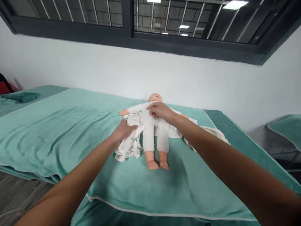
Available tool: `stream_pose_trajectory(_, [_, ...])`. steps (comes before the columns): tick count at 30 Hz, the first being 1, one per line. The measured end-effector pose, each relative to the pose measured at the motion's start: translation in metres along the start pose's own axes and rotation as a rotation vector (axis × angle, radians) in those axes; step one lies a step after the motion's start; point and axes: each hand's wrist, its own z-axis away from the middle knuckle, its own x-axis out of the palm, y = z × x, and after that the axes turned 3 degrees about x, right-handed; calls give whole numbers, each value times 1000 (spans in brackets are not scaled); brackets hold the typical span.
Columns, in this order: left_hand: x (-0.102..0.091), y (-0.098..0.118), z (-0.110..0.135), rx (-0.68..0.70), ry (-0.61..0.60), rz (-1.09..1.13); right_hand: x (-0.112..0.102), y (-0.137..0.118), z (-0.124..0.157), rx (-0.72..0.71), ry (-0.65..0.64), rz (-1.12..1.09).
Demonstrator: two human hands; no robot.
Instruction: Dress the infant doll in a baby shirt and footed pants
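A baby doll (150,131) in a white bodysuit lies on its back on a teal towel (70,131), head toward the wall and bare feet toward me. My left hand (122,130) is closed on a crumpled white patterned cloth (130,146) beside the doll's hip. My right hand (160,110) rests on the doll's chest, fingers bent and pressed to the suit. Another white cloth (211,131) lies under and to the right of the doll.
The towel covers a bed (223,125) that stands against a white wall (94,66) under a dark-framed window (131,34). A second teal-covered surface (287,128) is at the right edge. A folded teal cloth (21,96) lies at the far left.
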Motion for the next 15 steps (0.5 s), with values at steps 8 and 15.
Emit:
stream_pose_trajectory(8, [53, 25, -7, 68, -132, 136, -73, 94, -95, 57, 664, 193])
stream_pose_trajectory(15, [83, 19, -28, -243, -272, 581, -92, 115, -136, 179, 359, 239])
